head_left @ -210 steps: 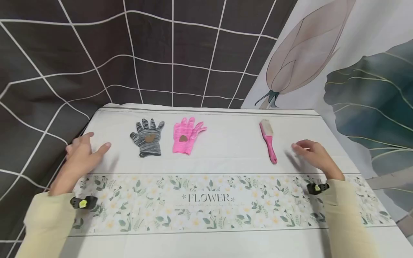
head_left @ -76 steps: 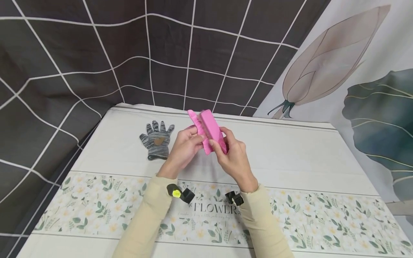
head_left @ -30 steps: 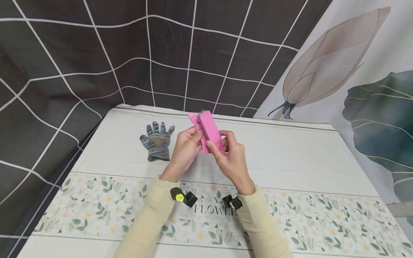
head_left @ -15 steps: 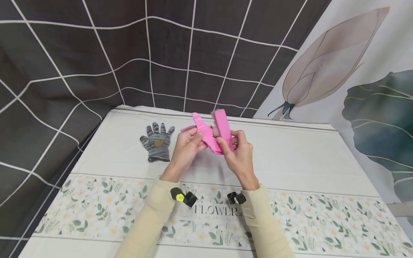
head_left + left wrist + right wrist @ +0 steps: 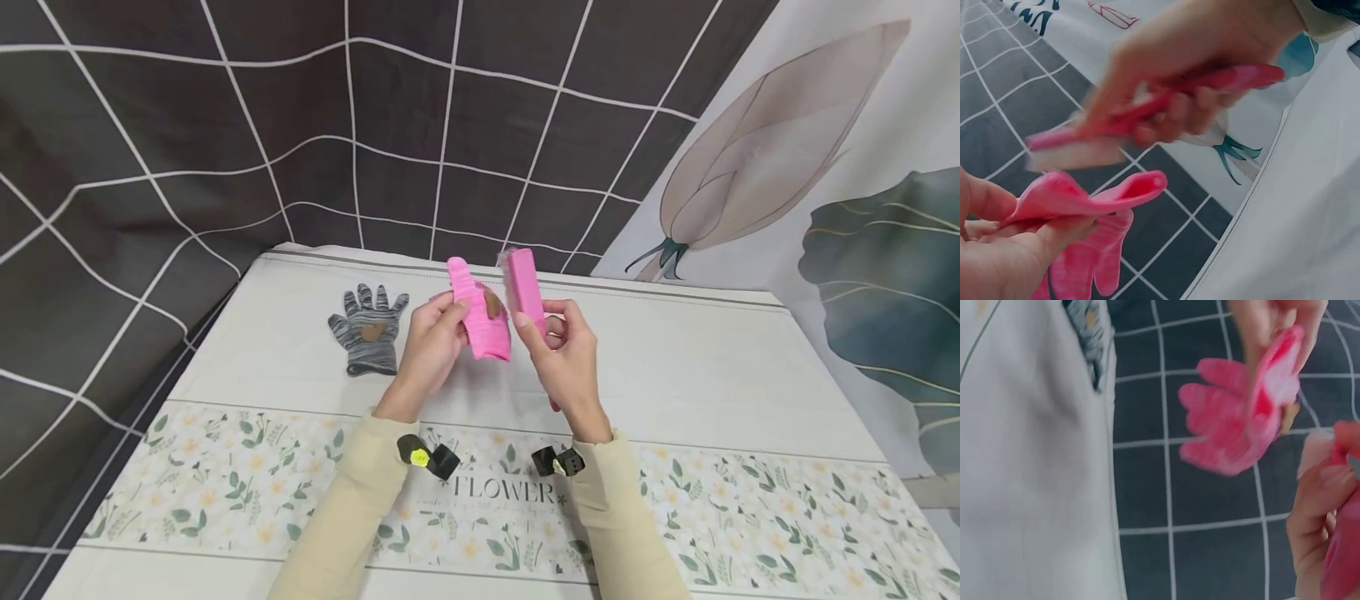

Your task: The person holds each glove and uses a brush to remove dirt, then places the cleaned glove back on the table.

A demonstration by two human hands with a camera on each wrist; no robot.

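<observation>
Above the table, my left hand (image 5: 431, 350) pinches a pink knit glove (image 5: 476, 321) between thumb and fingers. A brown patch shows on the glove's right side, and its fingers hang down in the left wrist view. My right hand (image 5: 567, 358) grips a pink brush (image 5: 525, 283) with pale bristles facing the glove. In the head view a narrow gap separates brush and glove. The left wrist view shows the blurred brush head (image 5: 1075, 150) just above the glove's fabric (image 5: 1060, 197); contact there cannot be made out.
A grey striped glove (image 5: 367, 329) with a brown patch lies flat on the table, left of my hands. The white table cover (image 5: 675, 358) has a floral band across its front. Behind the far edge hangs a dark gridded cloth (image 5: 405, 125), with a leaf-patterned curtain (image 5: 772, 142) at right.
The pink glove and brush, lying on the table 7 seconds ago, are now held up. Over the last second the brush has shifted right off the glove, and the glove has turned, exposing its patch.
</observation>
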